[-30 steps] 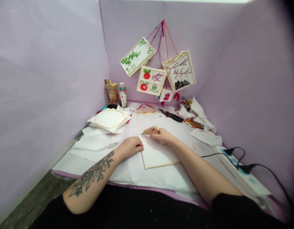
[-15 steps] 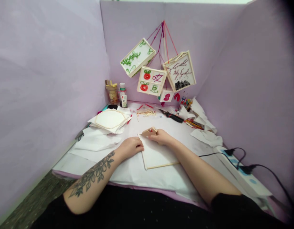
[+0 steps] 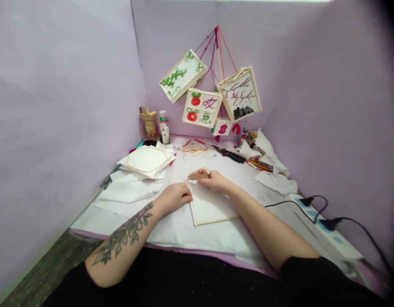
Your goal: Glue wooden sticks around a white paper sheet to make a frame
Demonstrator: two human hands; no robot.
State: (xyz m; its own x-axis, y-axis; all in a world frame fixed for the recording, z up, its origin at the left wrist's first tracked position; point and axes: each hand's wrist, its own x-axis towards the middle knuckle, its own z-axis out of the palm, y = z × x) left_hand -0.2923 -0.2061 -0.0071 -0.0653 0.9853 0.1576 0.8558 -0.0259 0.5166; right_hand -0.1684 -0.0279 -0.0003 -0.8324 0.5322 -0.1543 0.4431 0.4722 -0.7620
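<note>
On the table in front of me lies a white panel [image 3: 212, 209] edged with thin wooden strips. My left hand [image 3: 176, 197] is closed, its curled fingertips at the panel's left edge. In my right hand [image 3: 216, 182] is a beige glue gun [image 3: 198, 173], held low over the panel's far left corner. Its nozzle points left and sits close to the edge strip; whether it touches I cannot tell. A black cord comes out from behind my right forearm and runs to a power strip [image 3: 331, 232].
White panels with wooden edging [image 3: 149, 160] are stacked at left. Matchsticks [image 3: 197, 150], black-handled pliers [image 3: 230, 154] and crumpled paper [image 3: 276, 182] lie farther back. Decorated framed boxes [image 3: 202, 107] hang before the back wall. A cup [image 3: 149, 125] and a bottle [image 3: 164, 128] stand back left.
The glue gun and my right hand have shifted very slightly left and away from me along the far edge. My left hand stays at the panel's left edge.
</note>
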